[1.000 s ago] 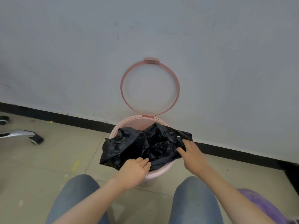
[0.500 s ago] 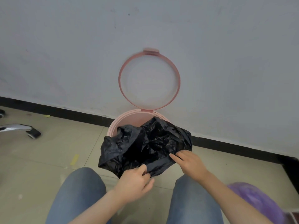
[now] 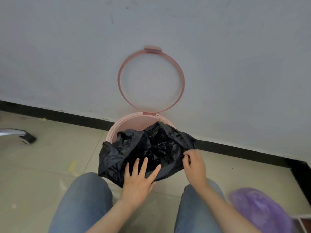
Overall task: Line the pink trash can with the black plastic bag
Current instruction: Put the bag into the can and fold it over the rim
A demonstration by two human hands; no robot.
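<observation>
The pink trash can (image 3: 133,122) stands on the floor against the wall, its pink ring lid (image 3: 182,78) flipped up against the wall. The black plastic bag (image 3: 151,148) lies crumpled over the can's mouth and hangs over its near and left rim. My left hand (image 3: 139,178) rests flat on the bag's near edge, fingers spread. My right hand (image 3: 195,167) pinches the bag's right edge between thumb and fingers. The can's far inner wall shows; its near side is hidden by the bag.
My two knees in blue jeans (image 3: 84,199) flank the can. A chair-base leg with a caster (image 3: 25,137) sits on the floor at left. A purple bag (image 3: 259,214) lies at lower right. Black skirting (image 3: 67,116) runs along the wall.
My left hand has let go of its pinch on the bag's near edge and now lies open on it. The right hand has shifted right to the bag's edge.
</observation>
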